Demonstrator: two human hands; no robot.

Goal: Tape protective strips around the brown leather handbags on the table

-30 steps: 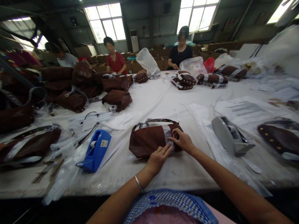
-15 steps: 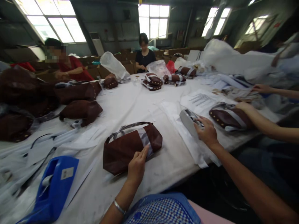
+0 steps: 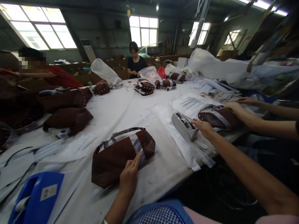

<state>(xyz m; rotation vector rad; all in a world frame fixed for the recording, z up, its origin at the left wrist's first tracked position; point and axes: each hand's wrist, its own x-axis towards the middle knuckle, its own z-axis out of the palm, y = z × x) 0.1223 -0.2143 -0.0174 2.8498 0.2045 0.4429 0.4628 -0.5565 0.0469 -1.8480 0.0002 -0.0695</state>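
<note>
Resting straight-fingered on the translucent strip [image 3: 137, 143] across the long brown leathery handbag [image 3: 114, 158], the left hand [image 3: 129, 175] clasps nothing, probably just steadying it (bag's on the white-covered table [image 3: 168, 174]). Right hand [image 3: 203, 128] is at the boxy grey tape dispenser [image 3: 183, 125], presumably parked for easy reach; can't tell its grip.

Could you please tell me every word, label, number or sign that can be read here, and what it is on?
None is legible:
White label on the blue dispenser: too blurred.
Writing on the plastic bag: too small.
Dark lines on the white packaging: unreadable.
</note>
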